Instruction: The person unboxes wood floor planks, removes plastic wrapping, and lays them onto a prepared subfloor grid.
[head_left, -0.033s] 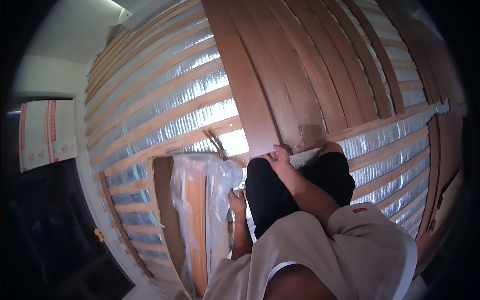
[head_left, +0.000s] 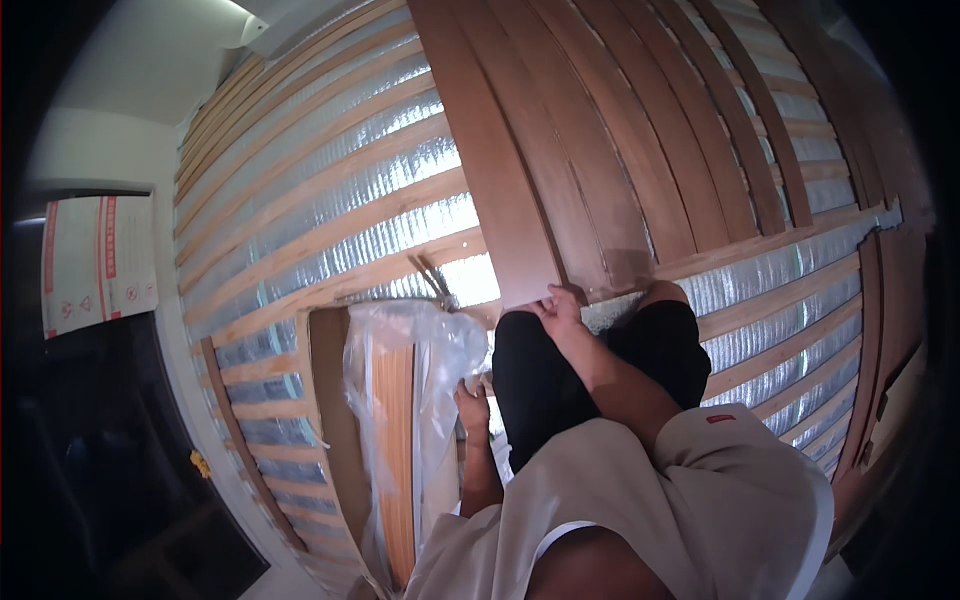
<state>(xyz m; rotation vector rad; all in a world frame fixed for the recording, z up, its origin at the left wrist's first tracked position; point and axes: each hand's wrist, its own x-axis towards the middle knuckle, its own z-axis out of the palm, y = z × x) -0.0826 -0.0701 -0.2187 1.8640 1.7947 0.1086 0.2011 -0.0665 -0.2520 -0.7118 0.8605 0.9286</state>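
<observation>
1. Right hand (head_left: 560,312) rested on the near end of a long dark-brown wooden floor plank (head_left: 495,170), fingers curled over its end edge; gripping or only pressing, cannot tell.
2. Plank's long axis ran from the hand away to the far side, tilting slightly left in the view. Near end sat just beyond the black-clad knees (head_left: 545,385), directly ahead of the body.
3. Right hand clearly the nearer one: touching the plank. Left hand (head_left: 472,405) lower and further left, apart from the plank.
4. Left hand lay against the right edge of a clear plastic-wrapped bundle of light-orange boards (head_left: 405,400), fingers loosely bent; real hold on the wrap, cannot tell.
5. Bundle lay left of the knees, long axis near-to-far, roughly parallel to the plank. Wrap torn open and bunched at its far end.
6. More dark-brown planks (head_left: 650,130) already laid side by side to the right of the held one, same direction.
7. Underneath: pale wooden battens (head_left: 330,235) crossing silver foil underlay (head_left: 330,265), running left-right, square to the planks.
8. Flat white cardboard carton with red stripes and red symbols (head_left: 95,260) at far left, against the wall, well apart from both hands.
9. Small yellow object (head_left: 200,463) on dark floor, near left; too small to identify.
</observation>
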